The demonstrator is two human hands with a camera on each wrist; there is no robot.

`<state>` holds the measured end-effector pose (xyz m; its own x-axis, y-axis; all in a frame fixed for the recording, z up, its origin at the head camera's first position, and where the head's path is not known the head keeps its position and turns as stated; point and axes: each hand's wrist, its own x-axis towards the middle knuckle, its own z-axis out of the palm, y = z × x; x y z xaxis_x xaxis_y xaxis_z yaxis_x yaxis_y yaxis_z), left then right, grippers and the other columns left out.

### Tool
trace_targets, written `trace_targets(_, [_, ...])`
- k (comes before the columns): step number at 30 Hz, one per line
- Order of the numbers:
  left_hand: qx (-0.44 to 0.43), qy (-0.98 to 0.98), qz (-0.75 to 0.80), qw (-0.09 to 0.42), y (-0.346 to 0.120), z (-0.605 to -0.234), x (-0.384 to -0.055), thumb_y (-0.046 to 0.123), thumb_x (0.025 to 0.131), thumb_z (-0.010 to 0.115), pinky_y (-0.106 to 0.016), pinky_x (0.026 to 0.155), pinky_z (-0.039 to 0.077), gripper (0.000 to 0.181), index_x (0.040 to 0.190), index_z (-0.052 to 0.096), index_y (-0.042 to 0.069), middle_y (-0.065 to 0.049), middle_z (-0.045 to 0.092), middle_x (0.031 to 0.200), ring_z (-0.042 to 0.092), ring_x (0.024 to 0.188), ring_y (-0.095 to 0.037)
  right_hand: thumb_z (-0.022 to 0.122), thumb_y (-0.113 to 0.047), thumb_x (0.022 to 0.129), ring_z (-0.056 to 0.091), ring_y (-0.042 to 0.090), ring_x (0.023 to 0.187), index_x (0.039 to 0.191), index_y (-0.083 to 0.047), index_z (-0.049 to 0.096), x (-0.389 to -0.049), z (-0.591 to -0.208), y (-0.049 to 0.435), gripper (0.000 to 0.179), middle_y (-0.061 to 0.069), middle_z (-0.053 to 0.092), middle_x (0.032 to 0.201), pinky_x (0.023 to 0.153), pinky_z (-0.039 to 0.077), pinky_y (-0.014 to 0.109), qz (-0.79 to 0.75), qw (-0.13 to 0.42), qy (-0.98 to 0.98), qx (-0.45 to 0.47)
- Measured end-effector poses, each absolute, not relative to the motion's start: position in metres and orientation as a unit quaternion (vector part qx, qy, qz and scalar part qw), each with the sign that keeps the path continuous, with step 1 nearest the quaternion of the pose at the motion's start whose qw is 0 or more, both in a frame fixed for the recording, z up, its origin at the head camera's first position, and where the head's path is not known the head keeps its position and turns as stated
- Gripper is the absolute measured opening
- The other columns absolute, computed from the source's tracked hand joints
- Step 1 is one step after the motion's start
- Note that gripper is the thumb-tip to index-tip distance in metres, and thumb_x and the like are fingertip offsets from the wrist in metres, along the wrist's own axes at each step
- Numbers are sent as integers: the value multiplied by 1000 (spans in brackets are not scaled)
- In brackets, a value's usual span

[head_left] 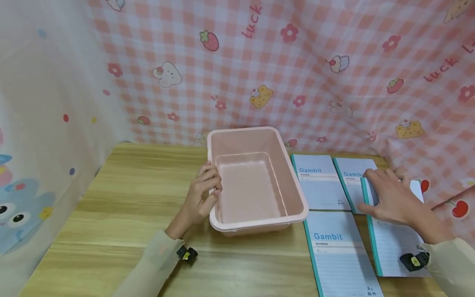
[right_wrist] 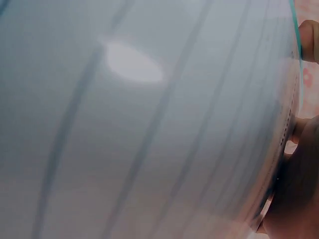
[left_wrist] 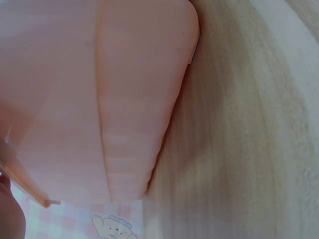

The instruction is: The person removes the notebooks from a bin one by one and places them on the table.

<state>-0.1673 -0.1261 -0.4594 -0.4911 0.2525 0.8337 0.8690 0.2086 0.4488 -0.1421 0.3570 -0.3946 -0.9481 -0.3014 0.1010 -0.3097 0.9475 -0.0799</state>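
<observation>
A pink plastic basin (head_left: 245, 189) stands on the table with nothing inside. My left hand (head_left: 202, 192) grips its left rim, fingers curled over the edge. From the left wrist camera, the basin's outer wall (left_wrist: 134, 99) fills much of the view, and part of the hand (left_wrist: 10, 214) shows at the lower left. At the right, my right hand (head_left: 395, 202) spans a white notebook (head_left: 398, 251) with a teal spine and holds it by its edges. The notebook's lined cover (right_wrist: 149, 124) looms close in the right wrist view, fingers (right_wrist: 309, 42) at its edge.
Three more "Gambit" notebooks lie right of the basin: one at the back (head_left: 320, 194), one beside it (head_left: 354, 165) partly covered by the held notebook, and one in front (head_left: 345, 264). A pink checked curtain (head_left: 237, 74) hangs behind the wooden table (head_left: 148, 198).
</observation>
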Motion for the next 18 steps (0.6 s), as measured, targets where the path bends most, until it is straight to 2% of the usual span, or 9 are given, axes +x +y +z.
trace_targets(3, [-392,-712,-490,314,-126,-460,-167,7,77,46,-56,116,30,14,65,49,11,-5,50,75,50,91,-26,81,-40,73,46,38,105,124,-4,53,-135,-404,366,69,24,63,121,85,23,61,41,23,-989,140])
trace_targets(6, [-389,-715,-490,312,-126,-460,-166,7,77,46,-56,114,30,14,65,50,11,-5,50,75,50,92,-26,83,-40,72,49,38,102,121,-6,54,-128,-415,374,66,22,65,118,93,19,70,45,14,-989,139])
trace_targets(9, [-388,-717,-489,311,-126,-460,-166,7,77,46,-59,111,31,14,65,50,11,-4,51,76,49,92,-26,84,-41,70,50,38,99,117,-8,54,-121,-428,380,65,20,66,113,92,17,72,47,1,-989,138])
trace_targets(13, [-386,-718,-489,311,-126,-460,-167,7,76,46,-57,113,31,13,65,50,11,-4,51,76,49,93,-26,84,-48,70,49,35,97,118,-10,55,-114,-445,383,68,16,65,110,81,24,61,37,-25,-991,126])
trace_targets(18, [-386,-718,-489,311,-124,-461,-168,7,75,45,-60,112,31,12,65,50,11,-4,52,76,49,93,-27,82,-53,71,50,34,97,120,-10,55,-106,-462,389,71,15,64,111,77,30,59,24,-38,-991,126])
